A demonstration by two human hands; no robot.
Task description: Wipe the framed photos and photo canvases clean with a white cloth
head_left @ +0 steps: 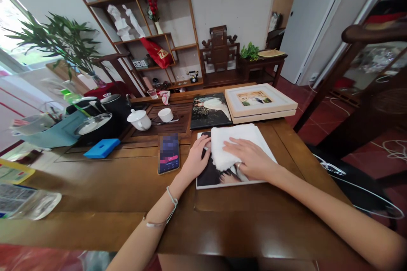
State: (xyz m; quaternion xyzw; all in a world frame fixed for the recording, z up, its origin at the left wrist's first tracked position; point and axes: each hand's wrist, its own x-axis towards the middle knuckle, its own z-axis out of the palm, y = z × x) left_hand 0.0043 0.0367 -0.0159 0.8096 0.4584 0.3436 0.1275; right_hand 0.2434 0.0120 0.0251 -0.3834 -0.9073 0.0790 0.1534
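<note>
A photo panel (211,180) with a white edge lies on the wooden table in front of me, its dark picture partly covered. A folded white cloth (221,154) rests on top of it. My right hand (249,156) lies on the cloth with fingers stretched out, pressing it against the panel; a ring shows on one finger. At the panel's left edge, my left hand (201,154) touches the surface beside the cloth, fingers extended and slightly bent. Its fingertips are partly hidden near the cloth. A phone (169,154) with a lit screen lies just left of that hand.
Behind the panel are a dark photo album (210,112) and a thick white framed box (262,101). To the left stand a lidded white teapot (139,120), a white cup (165,114), a blue block (102,148) and a light-blue basket (60,133). A dark chair (359,101) stands right.
</note>
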